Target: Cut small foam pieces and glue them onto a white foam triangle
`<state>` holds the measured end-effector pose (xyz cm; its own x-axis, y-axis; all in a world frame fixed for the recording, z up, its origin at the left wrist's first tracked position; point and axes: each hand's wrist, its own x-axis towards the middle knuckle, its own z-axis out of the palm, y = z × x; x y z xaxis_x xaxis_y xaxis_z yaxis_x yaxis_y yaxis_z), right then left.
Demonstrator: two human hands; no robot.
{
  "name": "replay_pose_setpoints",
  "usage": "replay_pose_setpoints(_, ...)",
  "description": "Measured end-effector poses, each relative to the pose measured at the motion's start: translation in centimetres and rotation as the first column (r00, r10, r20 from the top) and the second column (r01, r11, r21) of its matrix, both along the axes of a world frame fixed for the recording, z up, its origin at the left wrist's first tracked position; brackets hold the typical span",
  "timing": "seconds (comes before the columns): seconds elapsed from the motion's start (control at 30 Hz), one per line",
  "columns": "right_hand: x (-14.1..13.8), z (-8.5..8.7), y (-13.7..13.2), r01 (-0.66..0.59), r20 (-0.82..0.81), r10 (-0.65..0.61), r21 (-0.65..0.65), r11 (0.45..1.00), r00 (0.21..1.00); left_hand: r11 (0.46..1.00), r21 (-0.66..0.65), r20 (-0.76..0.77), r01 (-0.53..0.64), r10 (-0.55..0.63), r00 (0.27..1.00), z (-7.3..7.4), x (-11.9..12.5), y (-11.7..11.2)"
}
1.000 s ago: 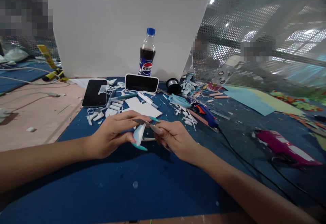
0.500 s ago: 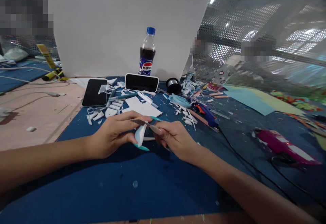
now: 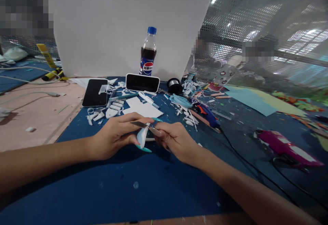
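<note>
My left hand [image 3: 109, 138] pinches a small light-blue and white foam piece [image 3: 141, 137] between thumb and fingers, over the middle of the blue mat [image 3: 112, 187]. My right hand [image 3: 180, 141] is closed around a thin metal knife blade [image 3: 138, 124], its flat tip reaching left across the top of the foam piece. Blade and foam appear to touch. My right fingers hide the rear of the knife, and a pale edge shows behind the foam.
Behind my hands lie white foam offcuts [image 3: 112, 112], a white sheet [image 3: 143, 108], a tablet-like black device [image 3: 95, 93] and a propped phone [image 3: 142, 83]. A cola bottle [image 3: 148, 54] stands behind. On the right are a blue glue gun [image 3: 208, 115], its cord and a magenta tool [image 3: 284, 146].
The blade has slid slightly left and down over the foam piece, together with my right hand. My left hand keeps its hold and has barely shifted.
</note>
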<state>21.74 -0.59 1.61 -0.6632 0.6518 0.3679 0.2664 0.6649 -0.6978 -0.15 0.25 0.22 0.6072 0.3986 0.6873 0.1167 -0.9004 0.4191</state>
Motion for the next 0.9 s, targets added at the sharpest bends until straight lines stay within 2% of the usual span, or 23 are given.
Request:
replay_pose_setpoints(0.5,-0.09,-0.02,0.11,-0.035,-0.013,0.034,-0.078,0.996,0.999,0.997,0.074,0.081,0.022,-0.028,0.996,-0.18,-0.1,-0.1)
replay_pose_setpoints(0.9,0.19,-0.34,0.51,-0.065,-0.016,0.064,-0.09,0.994,0.998,0.997,0.072,0.11,0.022,-0.03,0.994,-0.43,-0.22,-0.38)
